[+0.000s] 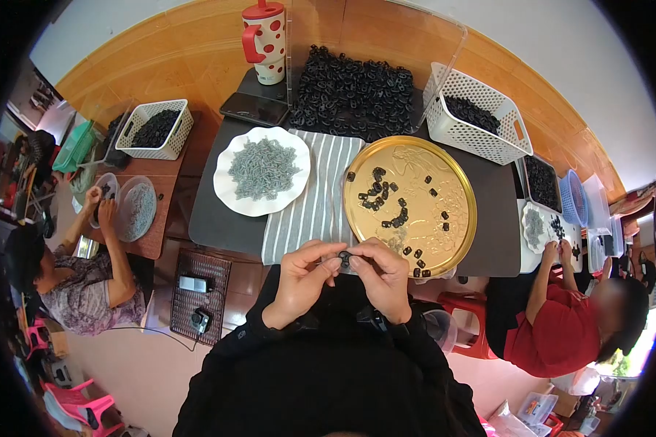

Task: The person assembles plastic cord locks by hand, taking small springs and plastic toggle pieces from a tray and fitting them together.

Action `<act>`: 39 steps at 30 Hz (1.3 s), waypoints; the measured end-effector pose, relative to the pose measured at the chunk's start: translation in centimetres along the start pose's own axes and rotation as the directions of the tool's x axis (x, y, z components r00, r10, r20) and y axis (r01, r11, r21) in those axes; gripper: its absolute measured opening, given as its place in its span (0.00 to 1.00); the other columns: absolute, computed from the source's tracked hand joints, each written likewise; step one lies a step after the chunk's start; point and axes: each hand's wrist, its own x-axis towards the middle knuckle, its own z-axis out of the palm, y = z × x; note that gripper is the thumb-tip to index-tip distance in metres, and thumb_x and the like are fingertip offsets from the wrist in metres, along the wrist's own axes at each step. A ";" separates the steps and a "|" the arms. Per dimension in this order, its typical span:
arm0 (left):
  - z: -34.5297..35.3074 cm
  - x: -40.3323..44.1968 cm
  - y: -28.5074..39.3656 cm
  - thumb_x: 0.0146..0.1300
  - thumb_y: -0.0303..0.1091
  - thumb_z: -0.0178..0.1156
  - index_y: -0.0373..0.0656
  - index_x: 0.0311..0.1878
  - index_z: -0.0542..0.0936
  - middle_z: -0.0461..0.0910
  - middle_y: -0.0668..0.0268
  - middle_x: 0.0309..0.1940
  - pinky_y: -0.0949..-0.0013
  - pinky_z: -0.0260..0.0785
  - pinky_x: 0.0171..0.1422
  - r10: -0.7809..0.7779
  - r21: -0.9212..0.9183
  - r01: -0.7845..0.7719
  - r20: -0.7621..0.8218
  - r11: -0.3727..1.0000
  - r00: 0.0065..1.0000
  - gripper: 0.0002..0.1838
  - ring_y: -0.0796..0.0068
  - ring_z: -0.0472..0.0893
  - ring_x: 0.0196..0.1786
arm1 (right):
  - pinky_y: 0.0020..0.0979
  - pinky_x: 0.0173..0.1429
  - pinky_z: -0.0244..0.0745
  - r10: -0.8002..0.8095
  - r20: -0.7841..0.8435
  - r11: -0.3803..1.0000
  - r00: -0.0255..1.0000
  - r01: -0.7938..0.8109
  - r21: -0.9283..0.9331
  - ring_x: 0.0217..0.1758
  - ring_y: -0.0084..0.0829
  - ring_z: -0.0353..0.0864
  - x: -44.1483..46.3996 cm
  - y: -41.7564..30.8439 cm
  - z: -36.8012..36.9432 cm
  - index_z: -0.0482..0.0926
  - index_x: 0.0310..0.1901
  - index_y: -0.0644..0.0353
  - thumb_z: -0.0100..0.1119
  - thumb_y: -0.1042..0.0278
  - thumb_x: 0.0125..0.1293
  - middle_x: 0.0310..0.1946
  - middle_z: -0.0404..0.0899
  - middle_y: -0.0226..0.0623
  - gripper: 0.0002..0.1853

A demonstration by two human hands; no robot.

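Observation:
Between my fingertips, at the table's front edge, is a small black part (345,258). My left hand (304,280) pinches it from the left and my right hand (381,277) from the right. Just beyond my right hand lies a round gold tray (415,175) with several small black pieces on it. A white scalloped plate (226,186) piled with small grey pins (264,169) stands to the left. A grey striped cloth (310,197) lies between plate and tray, reaching the front edge.
Behind stands a clear bin of black parts (350,91), with a phone (255,108) and dotted tumbler (271,47) to its left. A white basket (474,138) is at the back right. Co-workers sit left (95,291) and right (568,328), handling small parts.

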 end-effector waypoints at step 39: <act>1.1 -0.2 -1.2 0.64 0.17 0.53 0.34 0.53 0.79 0.74 0.65 0.36 0.78 0.70 0.36 0.097 -0.156 -0.113 -0.102 0.981 0.990 0.15 0.78 0.74 0.34 | 0.22 0.34 0.72 -0.308 -0.100 0.931 0.946 0.278 -0.239 0.30 0.25 0.78 -0.5 1.2 1.3 0.79 0.46 0.68 0.63 0.87 0.52 0.32 0.78 0.40 0.17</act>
